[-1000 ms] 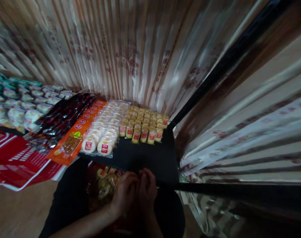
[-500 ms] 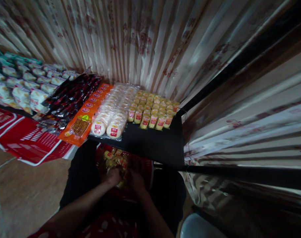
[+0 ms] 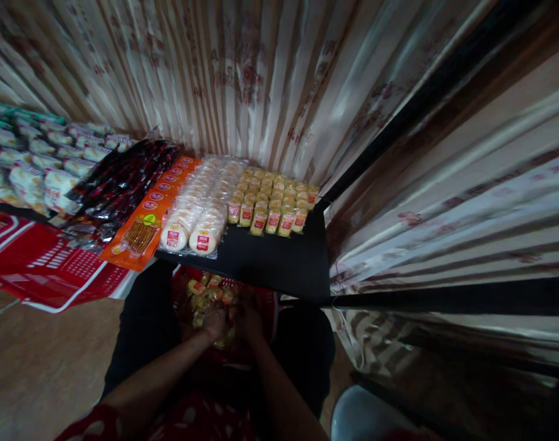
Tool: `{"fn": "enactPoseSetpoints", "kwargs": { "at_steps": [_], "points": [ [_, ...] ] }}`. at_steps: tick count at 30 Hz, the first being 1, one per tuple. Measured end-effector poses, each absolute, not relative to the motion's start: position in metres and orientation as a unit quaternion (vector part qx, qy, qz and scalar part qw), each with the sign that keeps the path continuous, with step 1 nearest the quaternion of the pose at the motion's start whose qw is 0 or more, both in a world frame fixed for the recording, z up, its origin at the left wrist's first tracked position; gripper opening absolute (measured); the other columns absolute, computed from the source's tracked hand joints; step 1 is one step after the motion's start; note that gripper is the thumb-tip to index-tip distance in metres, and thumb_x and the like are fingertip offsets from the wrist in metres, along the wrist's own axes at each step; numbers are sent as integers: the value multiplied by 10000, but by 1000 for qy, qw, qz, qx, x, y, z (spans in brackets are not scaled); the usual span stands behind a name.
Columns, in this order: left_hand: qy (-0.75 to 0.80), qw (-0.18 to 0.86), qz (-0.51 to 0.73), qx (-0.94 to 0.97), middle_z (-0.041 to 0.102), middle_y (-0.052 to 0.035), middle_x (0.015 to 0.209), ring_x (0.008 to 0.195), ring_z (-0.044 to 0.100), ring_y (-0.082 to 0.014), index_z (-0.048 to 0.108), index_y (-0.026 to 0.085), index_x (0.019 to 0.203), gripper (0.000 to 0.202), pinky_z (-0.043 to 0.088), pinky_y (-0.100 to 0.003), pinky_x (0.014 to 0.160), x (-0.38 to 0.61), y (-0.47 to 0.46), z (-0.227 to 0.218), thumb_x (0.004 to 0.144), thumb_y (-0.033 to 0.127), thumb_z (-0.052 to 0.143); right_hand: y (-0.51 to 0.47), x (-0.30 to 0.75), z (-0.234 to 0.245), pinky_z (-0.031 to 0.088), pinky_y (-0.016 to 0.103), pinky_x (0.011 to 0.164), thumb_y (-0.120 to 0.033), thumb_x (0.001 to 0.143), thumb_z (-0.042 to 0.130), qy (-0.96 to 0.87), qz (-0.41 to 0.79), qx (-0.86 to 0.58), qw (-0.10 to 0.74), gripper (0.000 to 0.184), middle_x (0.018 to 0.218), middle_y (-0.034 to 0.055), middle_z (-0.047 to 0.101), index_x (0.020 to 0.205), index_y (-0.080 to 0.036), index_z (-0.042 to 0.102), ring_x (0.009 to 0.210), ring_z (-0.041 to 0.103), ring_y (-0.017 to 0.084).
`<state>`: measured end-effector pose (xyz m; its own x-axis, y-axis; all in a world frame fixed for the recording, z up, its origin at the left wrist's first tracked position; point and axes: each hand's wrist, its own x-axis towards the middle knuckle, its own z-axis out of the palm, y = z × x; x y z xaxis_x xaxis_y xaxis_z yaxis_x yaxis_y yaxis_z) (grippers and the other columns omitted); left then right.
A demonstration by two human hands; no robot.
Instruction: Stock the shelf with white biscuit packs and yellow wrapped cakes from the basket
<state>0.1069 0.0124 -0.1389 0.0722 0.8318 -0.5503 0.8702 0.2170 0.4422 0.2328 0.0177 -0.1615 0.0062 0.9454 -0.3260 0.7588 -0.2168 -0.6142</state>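
Both my hands reach down into a red bag (image 3: 265, 309) of small yellow snack packets (image 3: 203, 293) held below the black table's front edge. My left hand (image 3: 214, 321) is curled among the packets; my right hand (image 3: 248, 320) is beside it, fingers bent. What either hand holds is too dark and blurred to name. On the black table (image 3: 279, 266) above stand rows of small yellow packets with red labels (image 3: 273, 205) and, to their left, rows of round white cakes in clear wrap (image 3: 199, 211).
Further left on the table lie orange snack packs (image 3: 144, 229), dark red-black packs (image 3: 118, 193) and white packets (image 3: 40, 168). A red printed banner (image 3: 45, 269) hangs off the table's front. Striped curtains (image 3: 243, 79) close the back and right. A pale round object (image 3: 366, 416) sits at bottom right.
My hands dropped from the table's front edge into the red bag of yellow packets. The view tilted down and shifted a little.
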Motion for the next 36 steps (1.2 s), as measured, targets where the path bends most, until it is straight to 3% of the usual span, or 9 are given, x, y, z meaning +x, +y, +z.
{"fn": "enactPoseSetpoints", "kwargs": {
  "at_steps": [4,7,11,14,18,22,29,36],
  "points": [
    [696,386,51,603,620,-50,955,958,556,-158,555,176,825,154,396,-262,867,108,5,-135,694,97,568,16,234,-155,454,278,851,-133,724,473,-587,377,-697,162,359,1062,72,665,1041,-194,632,977,619,181],
    [702,391,103,587,608,3,847,819,576,-107,499,194,826,168,423,-215,771,111,1,-129,715,71,525,17,235,-148,447,315,884,-133,692,477,-549,402,-687,255,344,1046,59,665,981,-205,649,985,608,189],
    [710,386,190,557,555,38,691,659,564,-106,453,199,767,101,431,-215,663,117,1,-110,731,109,482,14,238,-131,454,332,886,-158,666,498,-519,408,-644,386,326,1026,64,657,952,-185,651,973,600,190],
    [685,375,286,555,533,41,666,633,560,-125,444,206,745,53,442,-247,655,122,3,-84,731,201,495,11,242,-109,466,331,876,-201,695,517,-500,412,-628,432,336,1026,65,656,1011,-180,630,956,607,184],
    [630,350,360,593,549,13,715,652,561,-149,478,204,768,141,455,-276,638,131,8,-42,769,345,479,10,247,-70,473,315,877,-237,749,521,-485,394,-626,467,342,1065,68,643,1079,-190,597,973,606,177],
    [610,336,399,597,546,8,736,650,545,-143,496,201,785,181,451,-273,623,143,25,-12,783,381,484,19,256,-35,488,308,852,-278,785,520,-508,333,-620,497,310,1061,59,641,1079,-217,598,966,606,176],
    [584,346,428,597,528,15,747,657,542,-125,488,197,808,113,454,-256,626,178,88,10,743,287,506,48,276,-21,442,400,915,-358,803,503,-574,178,-638,482,455,1181,124,574,1219,-174,510,1098,526,234],
    [548,325,410,653,527,25,767,698,543,-112,479,205,784,58,446,-236,655,235,147,23,733,182,495,100,306,-20,417,418,921,-344,815,428,-522,90,-684,501,483,1217,151,531,1255,-145,452,1126,495,251]
  ]
}}
